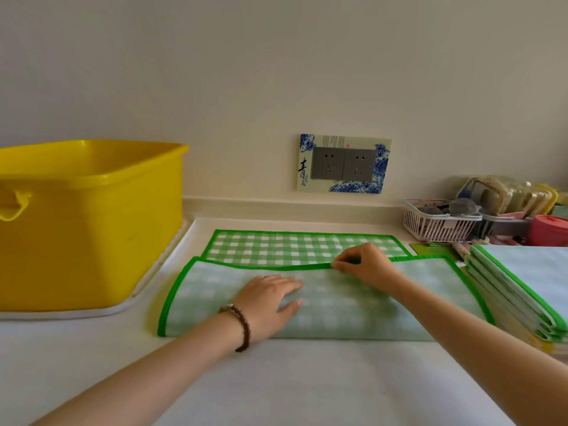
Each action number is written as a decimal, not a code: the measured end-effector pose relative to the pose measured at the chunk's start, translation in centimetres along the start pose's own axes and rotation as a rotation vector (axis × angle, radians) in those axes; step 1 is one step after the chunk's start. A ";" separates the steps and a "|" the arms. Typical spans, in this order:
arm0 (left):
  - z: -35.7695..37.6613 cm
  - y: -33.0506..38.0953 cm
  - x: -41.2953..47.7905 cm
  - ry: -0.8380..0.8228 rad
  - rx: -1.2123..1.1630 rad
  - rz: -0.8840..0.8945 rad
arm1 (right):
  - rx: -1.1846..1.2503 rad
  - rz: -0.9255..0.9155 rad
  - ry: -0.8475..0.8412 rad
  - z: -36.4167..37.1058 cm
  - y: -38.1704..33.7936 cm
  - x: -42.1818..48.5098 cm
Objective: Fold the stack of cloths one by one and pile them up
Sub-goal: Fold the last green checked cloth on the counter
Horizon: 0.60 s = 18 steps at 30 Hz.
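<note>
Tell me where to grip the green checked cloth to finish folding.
Pinch the cloth by its free edge, from above on the near side, as the right hand does: it lies loose on the lower layer; the near side is a closed fold.

Cloth stack (519, 290) partly beyond right edge
</note>
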<state>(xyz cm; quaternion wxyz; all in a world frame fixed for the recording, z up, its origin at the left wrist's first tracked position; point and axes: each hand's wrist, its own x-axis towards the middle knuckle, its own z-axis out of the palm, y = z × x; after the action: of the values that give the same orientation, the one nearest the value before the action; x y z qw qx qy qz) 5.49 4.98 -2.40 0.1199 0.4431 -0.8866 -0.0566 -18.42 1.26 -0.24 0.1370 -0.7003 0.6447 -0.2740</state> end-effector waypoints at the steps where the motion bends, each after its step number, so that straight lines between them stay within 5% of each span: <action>1: 0.4 -0.1 0.1 -0.001 -0.022 -0.008 | -0.012 0.007 -0.002 0.4 0.3 0.2; 18: 2.2 0.5 0.0 -0.170 0.054 -0.191 | 0.009 0.033 0.104 4.2 -1.5 -1.3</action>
<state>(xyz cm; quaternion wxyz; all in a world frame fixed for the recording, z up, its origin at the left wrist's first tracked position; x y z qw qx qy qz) 4.51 5.28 -4.46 0.0263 0.5222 -0.8486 -0.0811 -14.86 2.01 -3.10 0.1110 -0.6738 0.6612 -0.3107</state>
